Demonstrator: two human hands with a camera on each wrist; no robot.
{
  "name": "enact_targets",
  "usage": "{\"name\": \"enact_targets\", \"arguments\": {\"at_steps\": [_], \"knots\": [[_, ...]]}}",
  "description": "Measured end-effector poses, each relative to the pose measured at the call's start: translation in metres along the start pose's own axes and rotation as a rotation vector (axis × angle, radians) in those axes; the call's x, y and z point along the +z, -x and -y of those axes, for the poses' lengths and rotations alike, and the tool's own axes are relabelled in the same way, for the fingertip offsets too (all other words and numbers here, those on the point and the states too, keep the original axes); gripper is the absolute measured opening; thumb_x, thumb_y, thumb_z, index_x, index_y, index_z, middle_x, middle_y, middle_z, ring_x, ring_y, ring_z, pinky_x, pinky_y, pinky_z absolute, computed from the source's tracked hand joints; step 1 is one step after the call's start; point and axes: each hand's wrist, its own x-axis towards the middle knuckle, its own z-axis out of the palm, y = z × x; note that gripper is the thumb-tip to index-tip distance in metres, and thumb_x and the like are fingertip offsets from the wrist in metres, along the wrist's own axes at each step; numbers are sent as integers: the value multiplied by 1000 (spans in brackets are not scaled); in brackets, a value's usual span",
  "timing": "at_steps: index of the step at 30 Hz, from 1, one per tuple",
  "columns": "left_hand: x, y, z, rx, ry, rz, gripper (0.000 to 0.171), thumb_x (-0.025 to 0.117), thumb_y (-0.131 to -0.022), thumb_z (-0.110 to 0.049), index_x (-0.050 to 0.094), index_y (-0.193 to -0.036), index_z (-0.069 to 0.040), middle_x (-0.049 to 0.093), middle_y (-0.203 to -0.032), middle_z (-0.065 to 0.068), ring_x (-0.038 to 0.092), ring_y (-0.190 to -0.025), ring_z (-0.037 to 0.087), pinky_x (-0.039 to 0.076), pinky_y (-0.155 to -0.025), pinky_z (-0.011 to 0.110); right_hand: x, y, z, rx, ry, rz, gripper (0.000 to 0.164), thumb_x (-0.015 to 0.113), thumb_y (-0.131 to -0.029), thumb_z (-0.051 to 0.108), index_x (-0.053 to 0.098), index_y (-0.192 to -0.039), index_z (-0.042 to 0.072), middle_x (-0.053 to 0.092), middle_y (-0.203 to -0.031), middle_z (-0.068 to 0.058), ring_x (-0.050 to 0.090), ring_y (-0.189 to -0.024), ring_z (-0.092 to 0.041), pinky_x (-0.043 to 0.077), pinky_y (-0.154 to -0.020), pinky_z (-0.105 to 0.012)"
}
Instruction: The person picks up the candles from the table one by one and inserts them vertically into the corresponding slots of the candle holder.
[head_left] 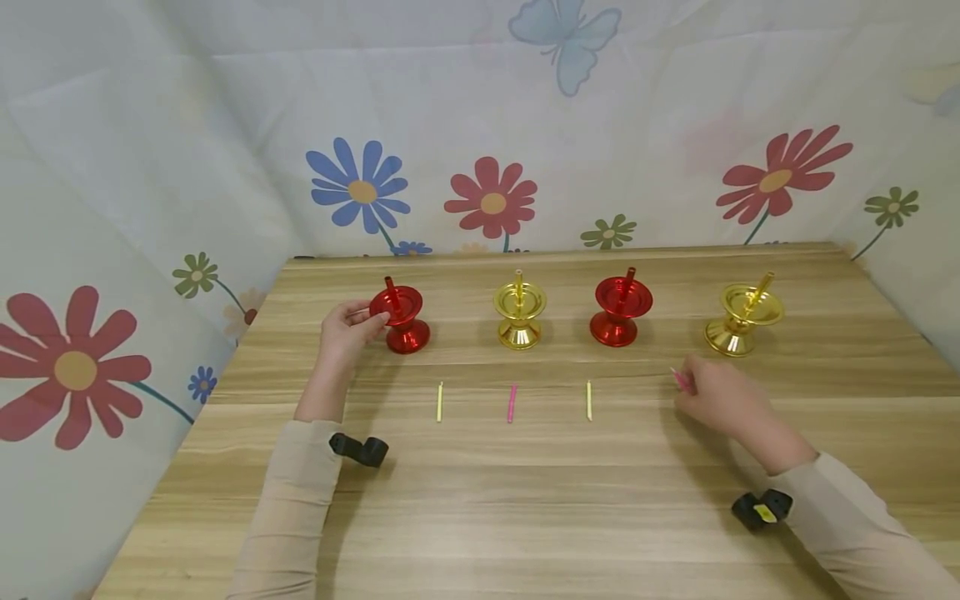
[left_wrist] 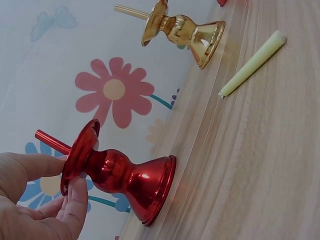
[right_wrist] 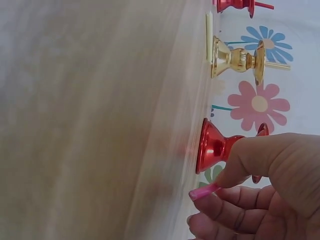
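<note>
My left hand [head_left: 351,329] pinches the dish rim of the leftmost red candle holder [head_left: 408,336], thumb and fingers on either side of it. That holder stands upright with its base at the tabletop, as the left wrist view also shows. Between the thumb and index finger of my right hand [head_left: 723,396] is a short pink candle [right_wrist: 204,192], one end sticking out. The right hand is low over the table, in front of the rightmost gold candle holder [head_left: 731,336]. Its other fingers are curled in the right wrist view.
Another gold holder [head_left: 520,333] and a red holder [head_left: 615,327] complete the back row. In front lie a yellow candle [head_left: 439,403], a pink candle [head_left: 512,404] and a second yellow candle [head_left: 588,402], spaced apart. Behind the wooden table [head_left: 525,517] hangs a flowered cloth [head_left: 420,100].
</note>
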Motion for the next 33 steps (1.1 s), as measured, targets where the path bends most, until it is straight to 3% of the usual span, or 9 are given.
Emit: {"name": "enact_targets", "arguments": {"at_steps": [13, 16, 23, 33], "knots": [[0, 1, 1, -8, -7, 14, 52, 63, -91, -12, 41, -136, 2, 53, -101, 6, 60, -79, 8, 54, -84, 22, -4, -2, 9, -5, -59, -44, 12, 61, -77, 13, 53, -81, 4, 53, -69, -4, 47, -59, -17, 36, -50, -27], [0, 1, 1, -3, -5, 14, 50, 63, -91, -12, 42, -134, 1, 53, -100, 6, 61, -79, 9, 54, -88, 25, -4, -2, 12, -21, -93, -60, 13, 62, -78, 13, 56, -85, 3, 58, -72, -6, 51, -63, -16, 39, -53, -28], [-2, 1, 0, 26, 42, 21, 48, 63, -90, -5, 42, -132, 4, 54, -89, 3, 63, -71, 10, 56, -77, 22, 1, -4, 21, -27, -229, -86, 12, 62, -82, 10, 60, -87, 0, 62, -74, -7, 54, -68, -15, 44, -59, -28], [-2, 3, -2, 7, 32, 32, 52, 63, -91, -9, 40, -136, 4, 51, -94, 5, 61, -72, 6, 55, -81, 20, 5, -6, 32, -42, -341, -76, 12, 60, -83, 7, 60, -91, -2, 61, -76, -8, 51, -68, -14, 43, -55, -23]]}}
